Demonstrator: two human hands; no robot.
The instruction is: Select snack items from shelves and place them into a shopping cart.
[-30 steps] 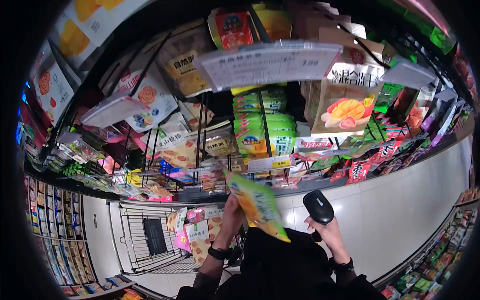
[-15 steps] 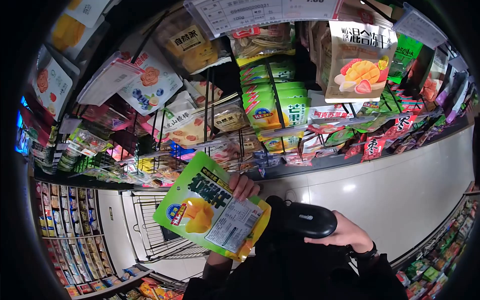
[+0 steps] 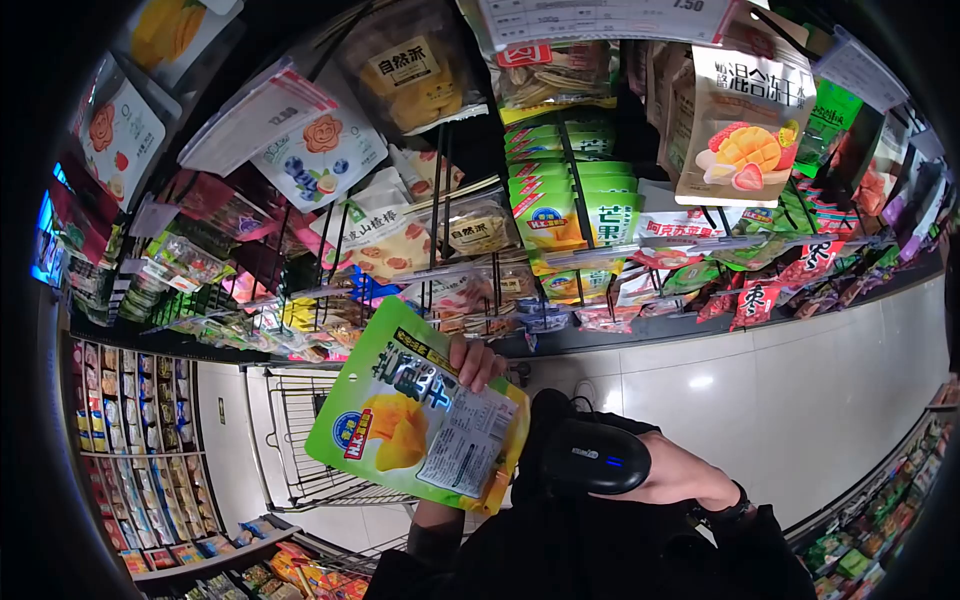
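Observation:
A green and yellow snack pouch (image 3: 400, 400), with pictured yellow fruit and a white printed label, is tilted in front of the body. My left hand (image 3: 476, 363) grips its upper right edge, fingertips over the front and the rest hidden behind it. To the right of the pouch, my right hand (image 3: 672, 468) is wrapped round a black rounded handheld device (image 3: 595, 457), whose top shows small blue lights. Most of the fingers are beneath the device. The pouch and the device are close together, with a dark sleeve between them.
Racks of hanging snack bags, including green mango pouches (image 3: 575, 205) and a brown pouch (image 3: 745, 125), fill the upper view. Price tags (image 3: 255, 115) stick out from them. A metal shopping cart (image 3: 300, 430) stands at the lower left on pale floor tiles (image 3: 720, 400).
The device has shifted left toward the pouch and turned, and blue lights now show on it. The pouch has tilted slightly. The shelves appear farther right in the view.

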